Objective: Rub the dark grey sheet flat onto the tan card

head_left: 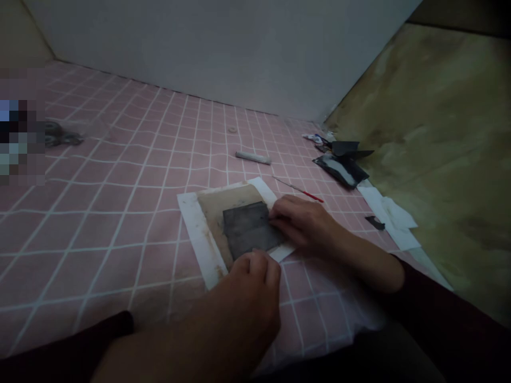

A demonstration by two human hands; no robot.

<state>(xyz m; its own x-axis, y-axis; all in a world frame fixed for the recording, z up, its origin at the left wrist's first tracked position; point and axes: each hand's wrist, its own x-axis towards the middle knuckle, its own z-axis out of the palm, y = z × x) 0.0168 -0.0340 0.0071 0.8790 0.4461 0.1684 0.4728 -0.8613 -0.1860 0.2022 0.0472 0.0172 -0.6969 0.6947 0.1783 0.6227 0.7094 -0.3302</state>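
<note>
Left hand (253,292) curled, knuckles up; right hand (307,221) farther forward, fingers (285,207) bent.

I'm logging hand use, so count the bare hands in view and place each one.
2: the left hand at the near edge of the dark square, the right hand at its right edge. The pixelated patch at far left may hide more.

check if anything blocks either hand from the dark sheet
Nothing visible: the right hand is at the right edge of the dark sheet, the left hand at its near edge. The red-handled tool lies beyond.
</note>
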